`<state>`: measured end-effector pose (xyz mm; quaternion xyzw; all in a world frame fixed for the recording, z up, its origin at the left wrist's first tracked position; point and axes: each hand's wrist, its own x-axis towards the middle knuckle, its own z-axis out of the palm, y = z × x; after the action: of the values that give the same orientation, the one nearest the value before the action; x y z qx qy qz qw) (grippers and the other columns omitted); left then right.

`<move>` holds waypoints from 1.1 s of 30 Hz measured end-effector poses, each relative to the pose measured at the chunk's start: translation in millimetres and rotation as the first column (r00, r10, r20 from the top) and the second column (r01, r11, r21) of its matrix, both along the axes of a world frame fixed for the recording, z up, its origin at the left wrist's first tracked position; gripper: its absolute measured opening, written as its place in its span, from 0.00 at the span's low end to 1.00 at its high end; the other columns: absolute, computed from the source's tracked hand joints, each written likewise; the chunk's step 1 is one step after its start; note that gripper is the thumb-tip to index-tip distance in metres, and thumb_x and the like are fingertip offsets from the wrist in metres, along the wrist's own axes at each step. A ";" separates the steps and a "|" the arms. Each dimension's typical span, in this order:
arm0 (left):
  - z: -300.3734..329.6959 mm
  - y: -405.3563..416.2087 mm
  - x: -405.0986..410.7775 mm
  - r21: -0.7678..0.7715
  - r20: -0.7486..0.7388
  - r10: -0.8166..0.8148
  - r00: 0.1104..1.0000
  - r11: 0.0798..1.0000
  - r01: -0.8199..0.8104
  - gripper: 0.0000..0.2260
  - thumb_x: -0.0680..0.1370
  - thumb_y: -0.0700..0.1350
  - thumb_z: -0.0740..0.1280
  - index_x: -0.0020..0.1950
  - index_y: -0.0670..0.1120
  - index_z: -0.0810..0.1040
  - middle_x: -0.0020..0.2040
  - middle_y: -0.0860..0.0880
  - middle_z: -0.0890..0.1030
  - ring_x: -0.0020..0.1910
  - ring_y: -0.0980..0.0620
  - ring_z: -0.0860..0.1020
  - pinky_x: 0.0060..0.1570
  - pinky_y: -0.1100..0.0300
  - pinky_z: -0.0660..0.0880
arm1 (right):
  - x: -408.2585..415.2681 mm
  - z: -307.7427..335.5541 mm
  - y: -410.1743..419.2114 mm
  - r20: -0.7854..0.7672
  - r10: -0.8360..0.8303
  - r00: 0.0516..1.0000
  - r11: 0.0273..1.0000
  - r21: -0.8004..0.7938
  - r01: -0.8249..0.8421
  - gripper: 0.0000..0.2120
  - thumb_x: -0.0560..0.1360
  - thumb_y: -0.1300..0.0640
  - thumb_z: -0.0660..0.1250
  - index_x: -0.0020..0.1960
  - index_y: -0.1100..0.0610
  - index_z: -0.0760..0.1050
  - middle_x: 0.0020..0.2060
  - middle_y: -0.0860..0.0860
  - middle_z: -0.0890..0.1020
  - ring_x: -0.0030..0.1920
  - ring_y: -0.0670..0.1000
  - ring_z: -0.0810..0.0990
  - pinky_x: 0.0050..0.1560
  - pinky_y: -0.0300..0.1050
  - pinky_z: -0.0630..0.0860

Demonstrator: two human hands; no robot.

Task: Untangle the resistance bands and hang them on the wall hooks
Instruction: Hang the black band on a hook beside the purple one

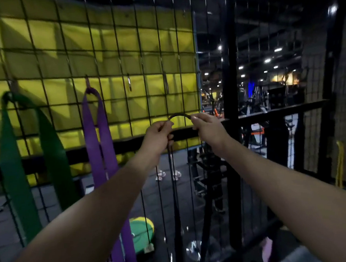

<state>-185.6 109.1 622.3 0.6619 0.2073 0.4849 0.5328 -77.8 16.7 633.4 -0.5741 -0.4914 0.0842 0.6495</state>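
You are holding the black band (179, 116) up in front of the wire grid (102, 53), and its top is making a small arch between your two hands. Below your left hand (157, 133) two thin black strands are hanging straight down toward the floor; below your right hand (206, 128) I cannot follow the band clearly, because the background there is dark. Your left hand is closing its fingers around the left end of the arch, and your right hand is pinching the right end between thumb and fingers. Both hands are near each other and well below the row of hooks.

In my judgement you are about in the middle of the task. The green band (14, 165) is already hanging from a hook at the left, and the purple band (97, 137) is hanging from the next hook beside it. The black band is looking free of knots where I can see it, but it is not yet on any hook. Two empty hooks (129, 82) are waiting on the grid above your hands. At the far right a yellow band (340, 164) is hanging by the wall; I cannot tell if it belongs to the task.
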 end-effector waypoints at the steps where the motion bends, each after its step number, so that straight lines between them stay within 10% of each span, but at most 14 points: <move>1: 10.3 4.8 -1.9 0.005 0.014 -0.002 1.000 1.000 0.002 0.09 0.81 0.45 0.60 0.56 0.43 0.75 0.42 0.50 0.74 0.36 0.55 0.71 0.36 0.65 0.73 | -3.3 9.7 4.1 0.005 -0.003 1.000 1.000 0.025 0.003 0.08 0.79 0.56 0.60 0.56 0.56 0.74 0.39 0.47 0.75 0.40 0.43 0.72 0.37 0.34 0.66; 10: 72.6 55.0 -17.2 0.143 0.037 0.101 0.994 0.984 -0.105 0.09 0.78 0.50 0.64 0.51 0.46 0.78 0.39 0.55 0.76 0.37 0.58 0.71 0.42 0.60 0.72 | -9.1 66.0 66.2 0.023 -0.045 0.999 0.992 0.120 0.042 0.09 0.77 0.54 0.64 0.53 0.56 0.79 0.52 0.52 0.79 0.55 0.49 0.75 0.54 0.41 0.68; 17: 108.2 100.9 -38.6 0.248 0.047 0.201 0.978 0.946 -0.206 0.05 0.79 0.46 0.64 0.47 0.46 0.78 0.43 0.52 0.77 0.45 0.53 0.72 0.46 0.58 0.69 | -12.9 90.4 116.2 0.066 0.135 0.989 0.990 0.018 -0.136 0.06 0.77 0.54 0.64 0.44 0.52 0.78 0.32 0.47 0.73 0.32 0.46 0.69 0.33 0.39 0.66; 22: 126.5 118.7 -54.6 0.275 0.059 0.282 0.958 0.918 -0.287 0.05 0.79 0.43 0.63 0.45 0.48 0.78 0.37 0.50 0.76 0.35 0.54 0.69 0.33 0.61 0.65 | -17.3 111.6 148.3 0.038 0.256 0.966 0.966 -0.034 -0.255 0.13 0.78 0.51 0.61 0.45 0.59 0.78 0.34 0.53 0.78 0.33 0.49 0.74 0.38 0.43 0.72; 26: 132.1 125.3 -64.9 0.352 0.001 0.325 0.946 0.885 -0.304 0.06 0.78 0.44 0.63 0.44 0.51 0.78 0.44 0.48 0.79 0.42 0.51 0.74 0.41 0.56 0.72 | -19.9 132.6 175.5 0.139 0.137 0.981 0.991 -0.028 -0.134 0.12 0.77 0.60 0.62 0.49 0.69 0.77 0.44 0.65 0.81 0.43 0.59 0.82 0.41 0.46 0.75; 33: 131.3 122.9 -68.4 0.342 -0.008 0.287 0.958 0.901 -0.267 0.06 0.78 0.42 0.63 0.43 0.49 0.77 0.42 0.47 0.75 0.40 0.51 0.70 0.36 0.60 0.68 | -31.0 143.2 198.2 0.252 0.020 0.967 0.990 -0.141 0.016 0.10 0.76 0.55 0.66 0.50 0.62 0.78 0.41 0.55 0.79 0.44 0.54 0.78 0.33 0.40 0.71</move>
<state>-254.0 232.0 753.5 0.7207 0.2285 0.5645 0.3312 -108.8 215.0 776.6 -0.6242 -0.5637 0.0458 0.5391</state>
